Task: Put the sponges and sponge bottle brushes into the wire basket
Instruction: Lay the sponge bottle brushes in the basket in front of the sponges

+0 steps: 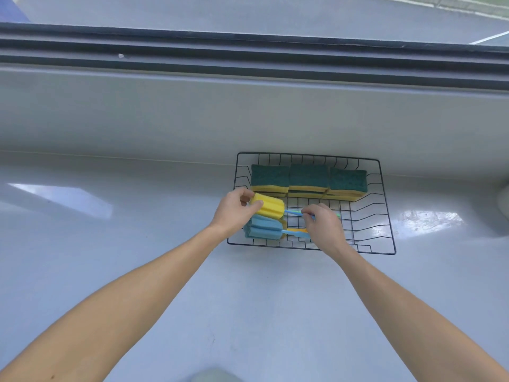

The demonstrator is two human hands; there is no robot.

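Nearly done: green-and-yellow scouring sponges line the black wire basket's far edge; left hand pinches the yellow sponge bottle brush's head, right hand pinches its blue handle above the blue sponge brush.

One black wire basket with a rectangular rim. Three rectangular sponges with dark green scouring tops over yellow foam, side by side along the basket's far wall: left one, middle one, right one; yellow edges beneath hint at a second layer, cannot tell for sure. Sponge bottle brushes: one ribbed yellow foam head on a thin blue handle, one ribbed blue foam head on a blue handle, plus a yellow handle and a sliver of yellow foam beside the blue head, so likely a third brush, mostly hidden. Two bare hands: left hand, right hand
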